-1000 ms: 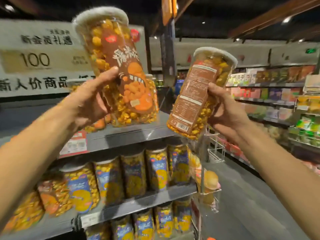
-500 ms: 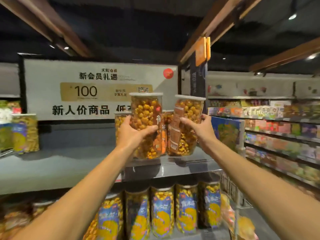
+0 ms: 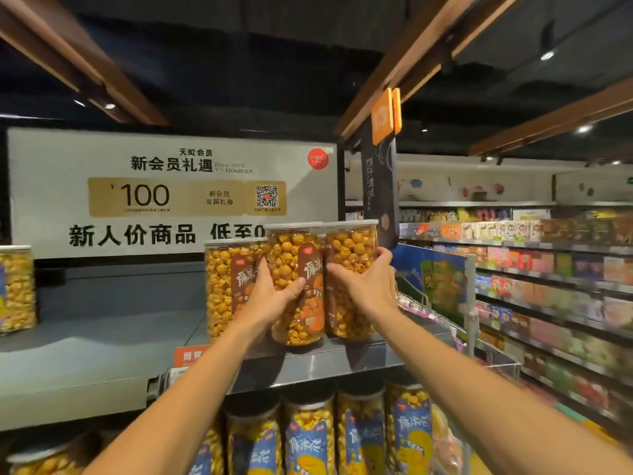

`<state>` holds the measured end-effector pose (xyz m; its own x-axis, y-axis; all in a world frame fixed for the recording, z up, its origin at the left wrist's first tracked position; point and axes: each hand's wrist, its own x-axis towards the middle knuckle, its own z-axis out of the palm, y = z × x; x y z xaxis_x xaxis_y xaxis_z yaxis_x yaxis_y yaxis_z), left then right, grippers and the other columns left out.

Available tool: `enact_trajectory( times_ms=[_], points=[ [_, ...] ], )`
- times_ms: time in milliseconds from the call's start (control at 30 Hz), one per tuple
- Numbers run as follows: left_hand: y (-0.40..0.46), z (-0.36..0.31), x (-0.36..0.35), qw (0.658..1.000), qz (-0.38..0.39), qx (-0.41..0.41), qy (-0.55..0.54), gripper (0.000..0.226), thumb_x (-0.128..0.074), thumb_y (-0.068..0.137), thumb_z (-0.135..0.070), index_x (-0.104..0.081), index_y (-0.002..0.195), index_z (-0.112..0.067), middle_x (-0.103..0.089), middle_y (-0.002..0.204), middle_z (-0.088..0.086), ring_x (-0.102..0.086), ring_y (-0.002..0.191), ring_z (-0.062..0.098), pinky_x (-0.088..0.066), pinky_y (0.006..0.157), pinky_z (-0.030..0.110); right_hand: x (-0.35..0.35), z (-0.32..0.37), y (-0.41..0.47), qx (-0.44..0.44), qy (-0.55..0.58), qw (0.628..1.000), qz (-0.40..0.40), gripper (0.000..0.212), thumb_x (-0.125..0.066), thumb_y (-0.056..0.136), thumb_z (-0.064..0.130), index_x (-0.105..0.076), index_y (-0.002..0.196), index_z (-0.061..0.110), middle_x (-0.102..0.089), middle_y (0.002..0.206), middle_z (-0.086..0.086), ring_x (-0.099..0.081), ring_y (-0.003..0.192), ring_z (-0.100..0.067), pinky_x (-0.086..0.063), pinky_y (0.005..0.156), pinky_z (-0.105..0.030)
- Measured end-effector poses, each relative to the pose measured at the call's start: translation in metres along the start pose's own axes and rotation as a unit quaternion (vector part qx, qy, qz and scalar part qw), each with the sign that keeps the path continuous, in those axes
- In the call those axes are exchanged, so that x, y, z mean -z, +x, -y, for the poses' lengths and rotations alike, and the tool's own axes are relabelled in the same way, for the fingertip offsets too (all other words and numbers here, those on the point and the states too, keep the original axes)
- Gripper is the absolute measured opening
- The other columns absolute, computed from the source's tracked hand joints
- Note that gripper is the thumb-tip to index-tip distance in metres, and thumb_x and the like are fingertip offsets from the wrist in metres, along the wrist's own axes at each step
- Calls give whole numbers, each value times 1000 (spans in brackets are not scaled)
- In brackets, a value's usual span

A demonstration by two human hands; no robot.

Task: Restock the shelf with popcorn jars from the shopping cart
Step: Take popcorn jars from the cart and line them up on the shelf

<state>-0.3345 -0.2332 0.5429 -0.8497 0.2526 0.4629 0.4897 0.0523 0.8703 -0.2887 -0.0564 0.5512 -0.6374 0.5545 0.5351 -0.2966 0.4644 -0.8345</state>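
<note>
Three clear popcorn jars with brown labels stand together on the grey top shelf (image 3: 102,358). My left hand (image 3: 270,299) grips the middle jar (image 3: 298,265), thumb across its front. My right hand (image 3: 368,282) holds the right jar (image 3: 352,248), fingers wrapped round its right side. Both jars look upright with their bases at the shelf. The third jar (image 3: 222,286) stands just left of them, partly behind my left hand. The shopping cart is out of view.
A blue-labelled jar (image 3: 15,289) stands at the far left of the same shelf, with bare shelf between. Several blue-labelled popcorn jars (image 3: 308,437) fill the shelf below. A white promotional sign (image 3: 137,173) backs the shelf. An aisle of packed shelves (image 3: 548,269) runs on the right.
Both hands have carried their jars forward and down from mid-air onto the top shelf, beside the jar that stood there. The two jars are now upright and side by side.
</note>
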Motion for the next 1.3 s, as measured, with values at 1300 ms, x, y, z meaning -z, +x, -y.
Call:
enact_trajectory(
  times_ms=[1300],
  points=[
    [14,36,5,992,-34,34,116,137,-88,60,-50,4,158,-25,-16,163,14,-19,150,33,-20,120,56,-29,-28,-13,-15,-182,983,13,115,-80,68,60,-6,149,27,-25,146,-15,-38,135,-42,-43,103,-57]
  ],
)
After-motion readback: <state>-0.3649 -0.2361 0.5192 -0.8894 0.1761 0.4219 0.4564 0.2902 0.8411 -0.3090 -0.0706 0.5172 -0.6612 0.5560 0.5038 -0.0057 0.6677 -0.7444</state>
